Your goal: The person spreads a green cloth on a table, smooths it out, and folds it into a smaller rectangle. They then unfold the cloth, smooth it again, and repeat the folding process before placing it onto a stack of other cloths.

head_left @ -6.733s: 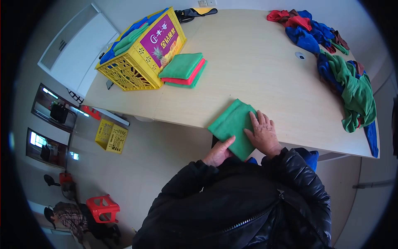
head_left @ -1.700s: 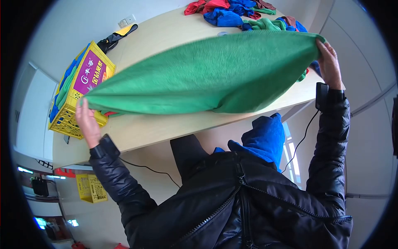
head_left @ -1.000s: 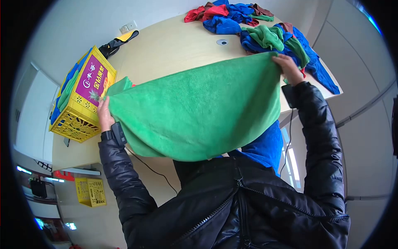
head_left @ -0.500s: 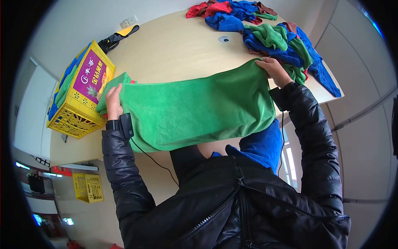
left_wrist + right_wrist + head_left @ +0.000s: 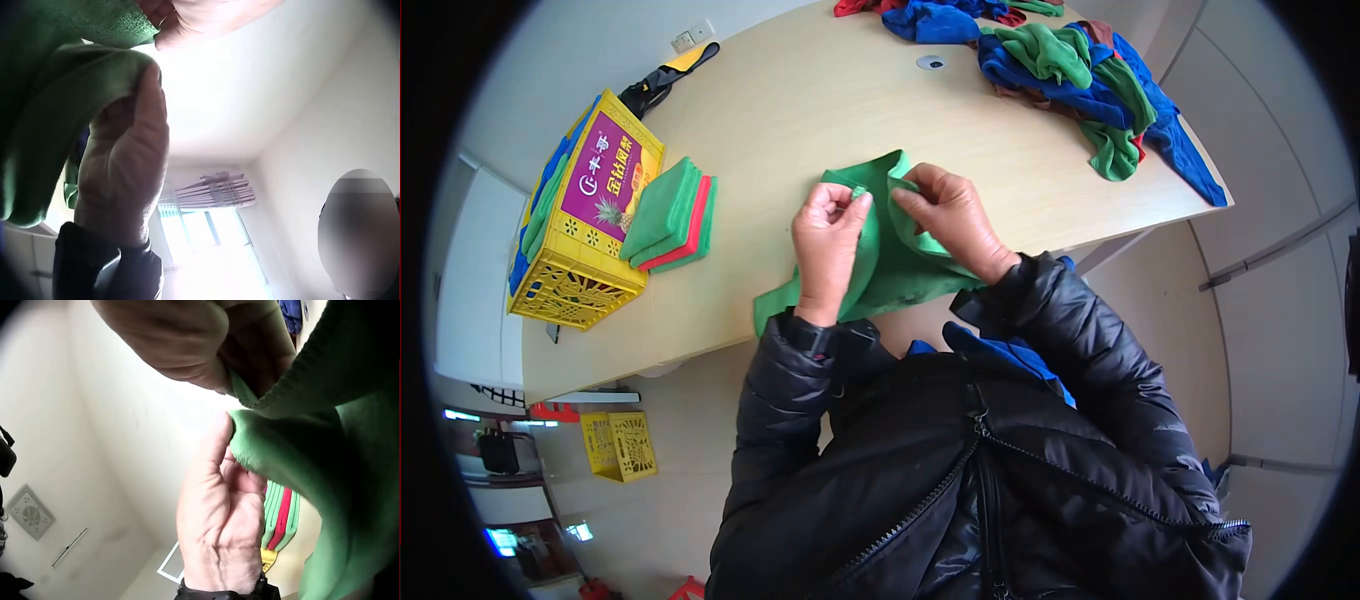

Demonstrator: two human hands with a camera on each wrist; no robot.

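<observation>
A green towel [image 5: 905, 265] hangs from both hands over the table's front edge, its middle sagging between them. My left hand [image 5: 827, 245] pinches one corner between thumb and fingers, and my right hand [image 5: 956, 215] pinches the towel's edge a short way to the right. The two hands are close together. In the left wrist view the right hand [image 5: 128, 169] grips a fold of the towel [image 5: 69, 81]. The right wrist view shows the left hand [image 5: 219, 512] with thumb and fingers on a towel corner [image 5: 250, 444].
Left of the towel lies a stack of folded green and red towels [image 5: 665, 215], beside a yellow crate [image 5: 580, 290] filled with cloths. Crumpled blue, green and red cloths [image 5: 1060, 80] lie at the table's right side. Another yellow crate [image 5: 618, 445] stands on the floor.
The green towel was folded small, then was opened out and spread wide between both hands. Now the hands have come together, bringing its held edges close, and the folded stack shows fully again.
</observation>
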